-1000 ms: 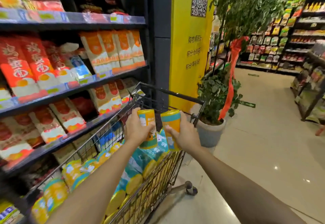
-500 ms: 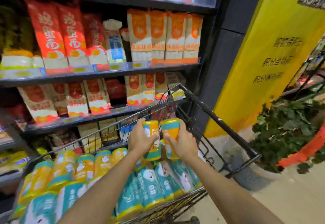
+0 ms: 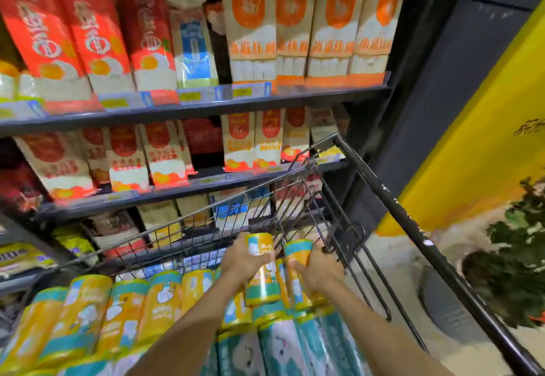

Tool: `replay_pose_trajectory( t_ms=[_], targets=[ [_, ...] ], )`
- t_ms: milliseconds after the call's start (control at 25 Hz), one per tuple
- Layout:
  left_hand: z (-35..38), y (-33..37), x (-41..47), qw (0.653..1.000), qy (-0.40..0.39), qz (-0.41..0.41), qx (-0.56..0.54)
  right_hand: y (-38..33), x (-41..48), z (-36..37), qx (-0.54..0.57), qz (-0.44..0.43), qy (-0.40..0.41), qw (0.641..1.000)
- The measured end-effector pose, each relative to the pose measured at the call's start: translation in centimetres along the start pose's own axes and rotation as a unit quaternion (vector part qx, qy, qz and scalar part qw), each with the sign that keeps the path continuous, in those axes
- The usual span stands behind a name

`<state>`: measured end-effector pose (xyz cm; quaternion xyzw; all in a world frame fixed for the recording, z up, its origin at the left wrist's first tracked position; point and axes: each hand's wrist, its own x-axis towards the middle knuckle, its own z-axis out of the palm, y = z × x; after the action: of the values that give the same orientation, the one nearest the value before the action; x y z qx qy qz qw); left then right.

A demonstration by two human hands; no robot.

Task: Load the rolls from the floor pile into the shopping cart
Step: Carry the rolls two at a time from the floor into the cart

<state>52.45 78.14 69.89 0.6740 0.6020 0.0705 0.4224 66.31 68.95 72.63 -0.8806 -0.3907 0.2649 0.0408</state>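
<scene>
filling most of the view, a dark shelving unit carries rows of red-and-white packets and orange-and-cream packets. their print is smeared by blur and unreadable, and the top row is cut off by the upper edge. a yellow wall panel rises at right, its dark lettering cropped by the frame. below, a wire shopping cart stands just beside the shelves, its black handle bar running diagonally down to the lower right corner. the near end of the basket falls outside the picture. a potted plant on the floor beyond the handle bar is blurred and partly cut off at right.

inside the cart, yellow-wrapped rolls sit packed side by side in a row along the left. teal-wrapped rolls lie nearer the camera, their long axes running from the bottom edge up toward the shelves. the person's forearms cover some of them.

at the handle end of the basket, two more yellow rolls with teal bands are held close together. both are nearly upright, long axes vertical, tops pointing up toward the shelves and bases down at the loaded layer. whether they rest on it is hidden. the left hand is curled round the left roll and the right hand is wrapped round the right roll, fingers covering the middle of each label.
</scene>
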Motion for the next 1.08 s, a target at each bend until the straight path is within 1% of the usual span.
replay_pose_trajectory(
  t_ms=[80, 160, 360, 520, 680, 800, 920, 1000, 1080],
  targets=[
    [0.4, -0.4, 0.8, 0.999, -0.042, -0.03, 0.008, 0.4, 0.7, 0.0, -0.028, 0.0, -0.035, 0.999],
    [0.9, -0.5, 0.9, 0.997, -0.057, -0.046, 0.004, 0.4, 1.4, -0.1, -0.018, -0.003, -0.059, 0.998],
    [2.1, -0.3, -0.6, 0.995, -0.053, -0.075, -0.026, 0.6, 1.8, 0.3, -0.002, -0.024, -0.092, 0.995],
    [2.8, 0.2, -1.8, 0.996, -0.021, -0.081, -0.032, 1.1, 1.6, -0.3, 0.017, -0.02, -0.077, 0.997],
    [3.3, 0.8, -2.3, 0.996, 0.003, -0.082, -0.03, 1.4, 1.9, -1.5, -0.002, -0.021, -0.074, 0.997],
    [3.6, 1.7, -2.8, 0.995, 0.025, -0.084, -0.041, 1.9, 1.7, -2.1, -0.022, -0.064, -0.077, 0.995],
    [3.8, 2.8, -3.6, 0.995, 0.051, -0.077, -0.032, 2.1, 1.3, -3.2, -0.047, -0.138, -0.03, 0.989],
    [3.1, 3.4, -4.3, 0.994, 0.081, -0.066, 0.025, 1.8, 1.5, -4.3, -0.048, -0.186, -0.007, 0.981],
    [1.4, 3.6, -5.7, 0.986, 0.127, -0.06, 0.094, 0.9, 1.9, -5.2, -0.05, -0.246, -0.011, 0.968]
  ],
)
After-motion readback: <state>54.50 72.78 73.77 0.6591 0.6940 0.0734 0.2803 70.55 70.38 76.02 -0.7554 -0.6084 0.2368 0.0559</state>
